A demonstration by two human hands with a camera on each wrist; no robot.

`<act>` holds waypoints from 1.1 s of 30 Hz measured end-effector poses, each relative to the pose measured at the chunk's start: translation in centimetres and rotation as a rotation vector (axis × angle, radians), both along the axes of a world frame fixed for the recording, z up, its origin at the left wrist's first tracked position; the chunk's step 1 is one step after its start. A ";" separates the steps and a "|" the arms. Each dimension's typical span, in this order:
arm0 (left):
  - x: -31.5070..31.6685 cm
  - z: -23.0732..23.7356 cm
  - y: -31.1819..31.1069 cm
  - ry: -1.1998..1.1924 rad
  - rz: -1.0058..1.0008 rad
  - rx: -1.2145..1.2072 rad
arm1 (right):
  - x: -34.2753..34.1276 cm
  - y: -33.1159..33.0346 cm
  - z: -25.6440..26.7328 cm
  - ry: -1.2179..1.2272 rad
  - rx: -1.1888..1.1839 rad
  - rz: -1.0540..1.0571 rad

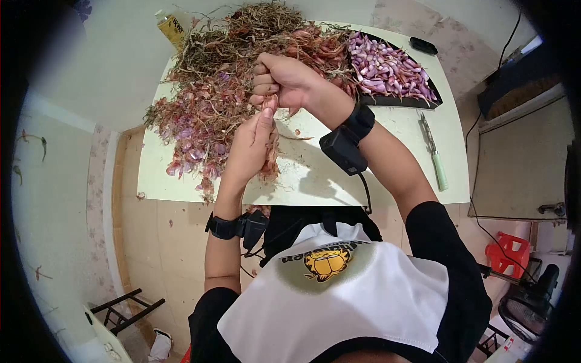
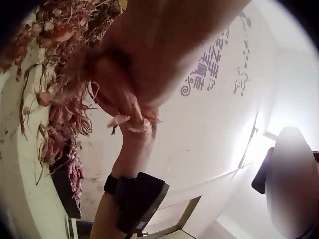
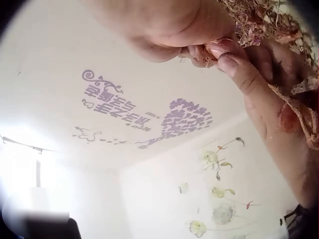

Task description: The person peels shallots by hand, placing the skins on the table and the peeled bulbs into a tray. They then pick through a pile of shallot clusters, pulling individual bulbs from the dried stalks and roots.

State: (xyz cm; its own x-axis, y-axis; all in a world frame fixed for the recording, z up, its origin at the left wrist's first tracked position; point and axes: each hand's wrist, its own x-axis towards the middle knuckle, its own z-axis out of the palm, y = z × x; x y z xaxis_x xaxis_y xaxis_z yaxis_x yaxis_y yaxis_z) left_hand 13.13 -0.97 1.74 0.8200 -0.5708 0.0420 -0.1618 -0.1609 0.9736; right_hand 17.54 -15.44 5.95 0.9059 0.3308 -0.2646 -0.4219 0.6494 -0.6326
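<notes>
Peeling a small shallot looks like the step in hand: both hands meet above the counter (image 1: 302, 189), inward of its near edge and left of its middle. The left hand (image 1: 250, 146) pinches a small pinkish shallot with papery skin (image 1: 272, 101) under its thumb, and the right hand (image 1: 285, 81), fingers curled, seems to grip the same piece from the far side; the fingers hide most of it, so how much skin remains I cannot tell. As I judge it, the next move calls for drawing the skin away while the left thumb steadies the bulb.

A tangled heap of brown dry roots and reddish papery skins (image 1: 209, 115) covers the counter's left side, reaching the far edge and, in places, the near one, so leftward room is tight. The black tray with purple peeled shallots inside (image 1: 396, 101) fills the far right corner. The knife with a pale green handle (image 1: 439, 172) lies beside the right edge. Open room is mainly along the near edge, right of the hands, though a thin black cable (image 1: 368, 192) hanging from the right wrist could catch there
</notes>
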 end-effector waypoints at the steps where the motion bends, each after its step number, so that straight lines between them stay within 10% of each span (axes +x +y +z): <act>1: -0.1 0.4 0.1 0.000 -0.001 0.002 | 0.4 0.1 0.1 0.023 0.019 -0.001; 4: -1.6 1.3 0.4 0.157 -0.005 -0.170 | 2.1 -2.0 1.3 -0.115 0.042 -0.289; 7: -3.8 -0.5 1.8 0.239 -0.008 -0.266 | 6.8 -11.0 -1.6 -0.615 0.148 -0.154; 9: -3.8 -1.8 1.7 0.223 0.033 -0.162 | 4.7 -9.0 -0.5 -0.662 -1.152 -0.371; 11: -3.5 -2.0 0.7 0.188 0.029 0.086 | 4.5 -9.4 -3.6 -0.809 -1.549 -0.278; 14: -3.8 -1.5 -1.7 0.165 -0.196 0.287 | 5.2 -10.4 -3.4 -0.750 -2.210 0.461; 20: -6.6 0.5 -16.3 -0.362 -0.714 0.646 | 2.1 -13.5 -1.4 -0.629 -2.110 0.289; 22: -6.3 -0.6 -19.6 -0.392 -0.749 0.654 | 1.4 -14.9 -2.8 -1.165 -1.944 -0.106; 26: -4.2 -3.5 -21.0 -0.493 -0.761 0.603 | -1.3 -15.9 -2.0 -0.607 -1.911 0.021; 28: -3.5 -1.4 -18.3 0.216 -0.621 0.477 | -3.6 -16.2 -1.5 -0.624 -1.916 0.023; 31: -1.7 -2.8 -13.2 0.279 -0.297 0.230 | -7.4 -14.9 -0.4 -0.463 -1.594 0.033; 33: -1.0 -2.9 -9.7 0.566 -0.140 -0.368 | -8.7 -13.3 -1.5 -0.510 -1.496 0.077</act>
State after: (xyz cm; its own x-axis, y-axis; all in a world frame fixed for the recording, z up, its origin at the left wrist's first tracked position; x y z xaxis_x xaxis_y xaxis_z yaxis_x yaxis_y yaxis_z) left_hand 12.15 -10.71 -1.20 0.6926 -0.7035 -0.1592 0.3922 0.1820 0.9017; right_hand 8.87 -28.73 4.44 0.9920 0.1081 -0.0654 0.0255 -0.6780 -0.7346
